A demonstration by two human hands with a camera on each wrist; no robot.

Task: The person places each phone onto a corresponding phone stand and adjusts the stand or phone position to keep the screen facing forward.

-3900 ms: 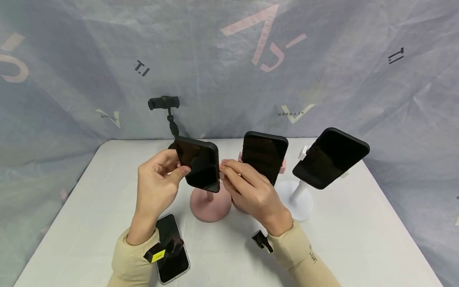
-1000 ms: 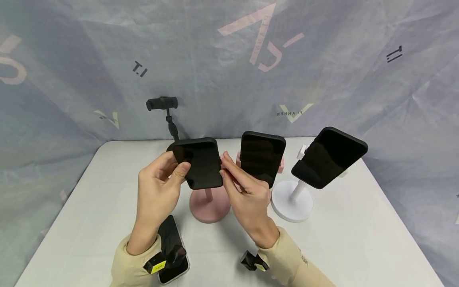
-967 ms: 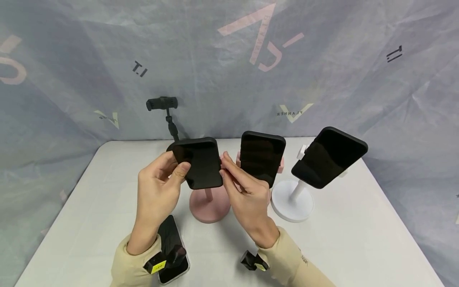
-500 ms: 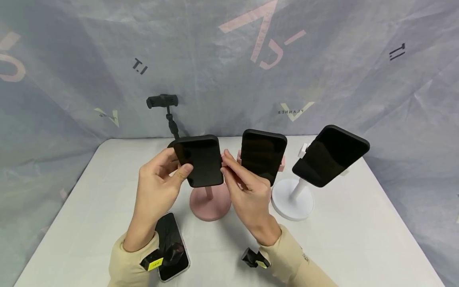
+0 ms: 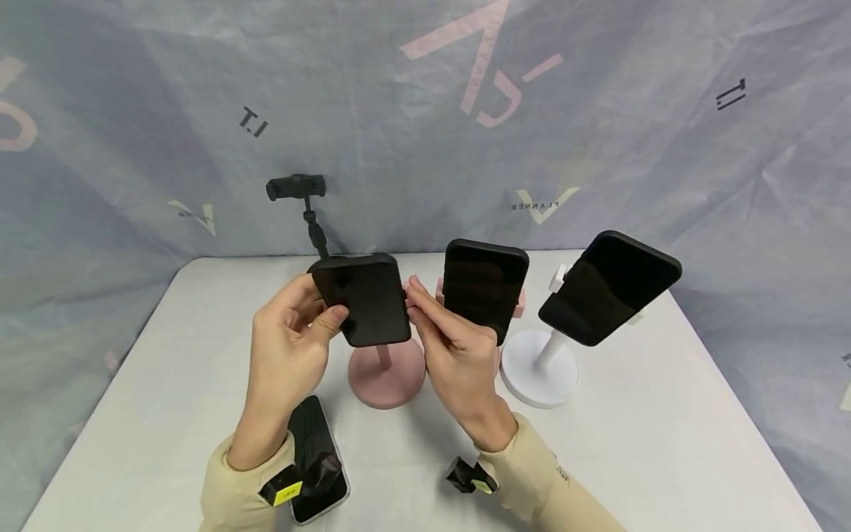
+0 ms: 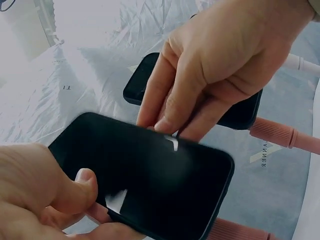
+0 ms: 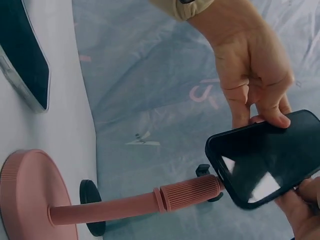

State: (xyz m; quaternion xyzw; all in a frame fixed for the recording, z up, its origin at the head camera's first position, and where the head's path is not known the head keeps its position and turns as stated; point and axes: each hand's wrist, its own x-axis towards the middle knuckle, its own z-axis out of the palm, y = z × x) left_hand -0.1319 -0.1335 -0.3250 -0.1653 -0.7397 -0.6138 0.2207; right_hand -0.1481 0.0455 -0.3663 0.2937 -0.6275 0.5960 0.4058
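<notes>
A black phone [image 5: 362, 299] sits in front of the left pink phone stand [image 5: 387, 377], tilted back with its dark screen towards me. My left hand [image 5: 287, 347] grips the phone's left edge, thumb on the screen and fingers behind. At the opposite edge my right hand [image 5: 462, 366] pinches what looks like the stand's pink clamp; fingers hide most of it. In the left wrist view, the right fingers [image 6: 172, 107] meet the phone's long edge. The right wrist view shows the stand's ribbed pink neck [image 7: 192, 192] reaching the phone's back.
A second phone [image 5: 485, 288] sits in another pink stand, mostly behind my right hand. Further right, a tilted phone [image 5: 608, 288] is held by a white stand [image 5: 540, 373]. A black stand [image 5: 297, 186] rises at the back. Another phone [image 5: 319, 462] lies flat beside my left sleeve.
Since the oldest frame, the phone has turned to face me more squarely, and my right wrist has shifted left and down. Over the last second, both hands keep nearly the same hold.
</notes>
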